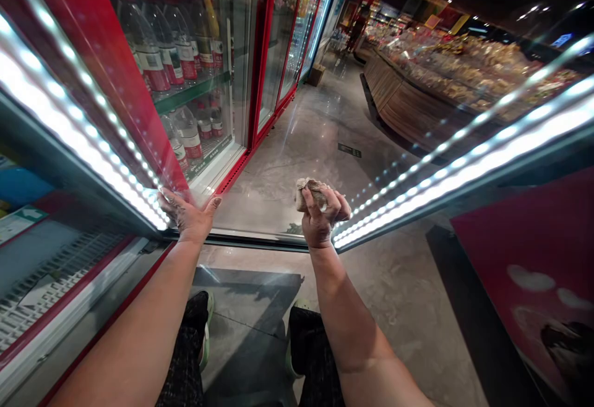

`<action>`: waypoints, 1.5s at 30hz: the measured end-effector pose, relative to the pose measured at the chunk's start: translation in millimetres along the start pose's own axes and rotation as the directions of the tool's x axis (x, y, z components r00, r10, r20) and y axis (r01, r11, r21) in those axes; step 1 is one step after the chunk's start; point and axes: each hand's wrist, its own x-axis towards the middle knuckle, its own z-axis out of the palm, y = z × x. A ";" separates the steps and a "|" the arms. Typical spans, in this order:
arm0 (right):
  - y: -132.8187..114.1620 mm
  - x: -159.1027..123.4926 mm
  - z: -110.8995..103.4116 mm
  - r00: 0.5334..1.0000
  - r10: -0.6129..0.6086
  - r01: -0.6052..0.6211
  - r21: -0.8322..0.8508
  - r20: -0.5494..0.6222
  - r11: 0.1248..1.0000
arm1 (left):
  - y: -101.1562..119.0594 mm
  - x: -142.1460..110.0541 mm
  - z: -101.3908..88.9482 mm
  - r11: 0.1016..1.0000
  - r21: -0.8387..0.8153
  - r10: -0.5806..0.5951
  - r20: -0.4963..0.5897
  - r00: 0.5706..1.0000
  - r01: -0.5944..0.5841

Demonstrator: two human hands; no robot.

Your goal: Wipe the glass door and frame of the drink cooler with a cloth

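An open glass cooler door (260, 172) swings out in front of me, lit by white LED strips along its frame. My left hand (188, 212) lies flat with fingers spread against the door's left edge, next to the red frame (139, 104). My right hand (321, 212) is closed round a crumpled beige cloth (309, 192) and presses it against the glass near the door's lower right edge.
Water bottles with red labels (153, 67) fill the shelves of the neighbouring cooler. At my left is the open cooler's wire shelf (51, 277). Through the glass I see a shop aisle and a long wooden food counter (417, 104). A red panel (533, 271) stands to my right.
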 end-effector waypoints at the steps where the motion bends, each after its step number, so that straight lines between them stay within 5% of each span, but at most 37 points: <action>1: 3.7 -1.4 0.5 1.000 0.026 -0.026 -0.002 0.008 1.000 | 0.4 -0.3 0.1 1.000 0.005 0.003 -0.001 1.000 -0.003; 6: 12.0 -14.2 -0.5 0.997 -0.009 0.003 0.089 0.072 0.996 | 4.2 -1.0 -0.4 1.000 0.024 0.012 0.001 1.000 -0.012; 11: 21.8 -1.0 -4.5 0.998 -0.059 0.060 0.118 -0.009 0.991 | 1.3 0.1 2.8 1.000 -0.003 0.028 -0.014 0.999 -0.029; 20: 50.2 -42.6 17.0 0.984 0.144 -0.137 -0.066 0.107 0.988 | 2.9 1.0 3.6 1.000 -0.021 0.016 0.018 1.000 -0.016; 26: 57.5 -28.3 20.9 0.965 0.258 -0.250 -0.115 0.054 0.961 | 2.6 0.6 6.4 0.999 -0.009 0.044 -0.018 0.999 -0.044; 33: 62.4 -40.8 26.0 0.919 0.385 -0.379 -0.076 0.083 0.922 | 0.1 -0.4 7.8 0.998 -0.004 0.064 -0.054 0.996 -0.065; 40: 71.7 -11.2 27.9 0.812 0.563 -0.571 0.009 0.153 0.821 | 2.9 -0.7 10.1 0.998 0.005 0.069 -0.077 0.995 -0.069; 45: 93.2 -33.6 43.2 0.801 0.582 -0.596 0.093 0.141 0.798 | 8.0 3.3 14.4 0.998 -0.051 0.024 -0.091 0.996 -0.028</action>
